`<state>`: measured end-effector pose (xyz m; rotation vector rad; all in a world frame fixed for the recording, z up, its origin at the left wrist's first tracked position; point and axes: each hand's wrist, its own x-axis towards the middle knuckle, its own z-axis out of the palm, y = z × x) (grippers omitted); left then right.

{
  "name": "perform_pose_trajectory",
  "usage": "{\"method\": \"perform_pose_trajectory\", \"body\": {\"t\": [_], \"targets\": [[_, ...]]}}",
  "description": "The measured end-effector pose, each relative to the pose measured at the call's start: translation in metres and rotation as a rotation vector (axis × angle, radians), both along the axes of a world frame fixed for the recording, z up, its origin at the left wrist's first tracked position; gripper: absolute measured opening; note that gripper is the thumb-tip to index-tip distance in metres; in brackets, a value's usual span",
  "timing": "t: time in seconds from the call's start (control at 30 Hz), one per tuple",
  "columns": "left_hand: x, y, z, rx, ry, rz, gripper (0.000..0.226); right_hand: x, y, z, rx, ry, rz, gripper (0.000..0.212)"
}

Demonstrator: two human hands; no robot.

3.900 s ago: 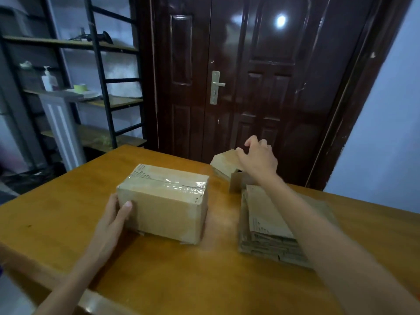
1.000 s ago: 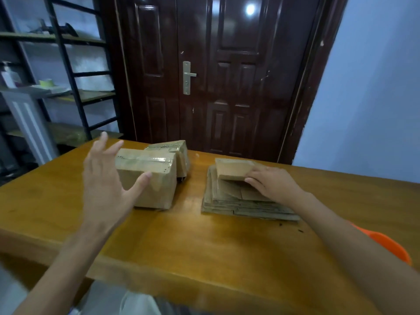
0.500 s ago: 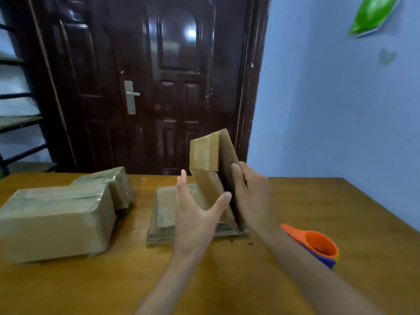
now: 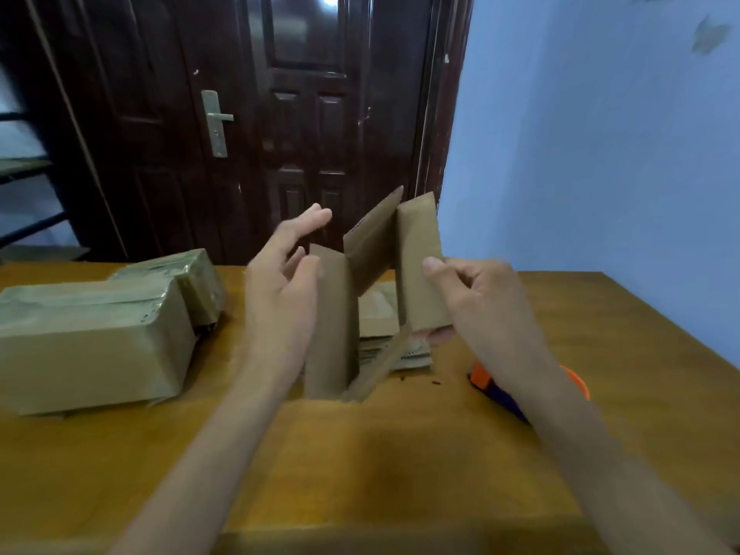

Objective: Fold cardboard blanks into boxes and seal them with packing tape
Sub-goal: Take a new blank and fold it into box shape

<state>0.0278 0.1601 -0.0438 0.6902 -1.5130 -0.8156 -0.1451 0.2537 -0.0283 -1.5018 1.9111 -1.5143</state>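
Two sealed boxes already sit at the left of the frame: the nearer box [image 4: 88, 346], its top shiny with tape, and a second box [image 4: 180, 282] just behind it, the two touching or nearly so. A third box is only begun. At the centre of the frame both hands hold a cardboard blank [image 4: 376, 274] upright above the wooden surface [image 4: 360, 454], partly opened into a sleeve with its flaps not yet folded and no tape on it.

The right hand [image 4: 480, 302] pinches the blank's right panel, thumb on the near face and the other fingers curled behind it. The left hand [image 4: 280, 290] lies against the left panel with its fingers mostly straight and spread, pressing rather than gripping. By my reading, squaring the sleeve, folding the flaps and taping all remain for this box, and more work waits in the stack of flat blanks [image 4: 384, 334] lying on the surface behind the held one.

That stack is largely hidden by the blank and the hands, so its height cannot be judged. At the lower right, an orange and blue object [image 4: 492, 384] is mostly covered by the right forearm; it may be the tape dispenser, but I cannot tell. The near box is cut off by the left edge of the frame.
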Motion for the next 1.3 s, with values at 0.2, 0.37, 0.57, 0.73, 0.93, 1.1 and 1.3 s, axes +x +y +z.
{"method": "perform_pose_trajectory", "body": {"t": [0.2, 0.37, 0.57, 0.73, 0.93, 1.1, 1.3], "targets": [[0.005, -0.025, 0.003, 0.155, 0.112, -0.055, 0.058, 0.002, -0.001, 0.018, 0.348, -0.169, 0.084, 0.024], [-0.01, -0.032, -0.014, 0.269, 0.201, -0.089, 0.043, 0.004, 0.011, -0.001, 0.551, -0.206, 0.158, 0.031], [-0.02, -0.028, -0.049, -0.069, -0.073, -0.331, 0.036, 0.004, 0.023, -0.014, 0.513, -0.123, 0.078, 0.033], [-0.007, 0.005, -0.032, -0.335, 0.03, -0.387, 0.039, 0.002, 0.021, -0.016, 0.52, -0.078, 0.057, 0.038], [-0.015, 0.015, -0.054, -0.358, -0.206, -0.309, 0.063, -0.005, 0.014, -0.009, 0.594, -0.019, 0.106, 0.036], [-0.015, -0.007, -0.051, -0.422, -0.253, -0.195, 0.063, -0.018, 0.022, 0.0, 0.708, 0.108, 0.189, 0.032], [-0.012, -0.011, -0.057, -0.355, -0.164, -0.065, 0.048, -0.003, 0.026, 0.001, 0.558, 0.846, -0.016, 0.054]]}}
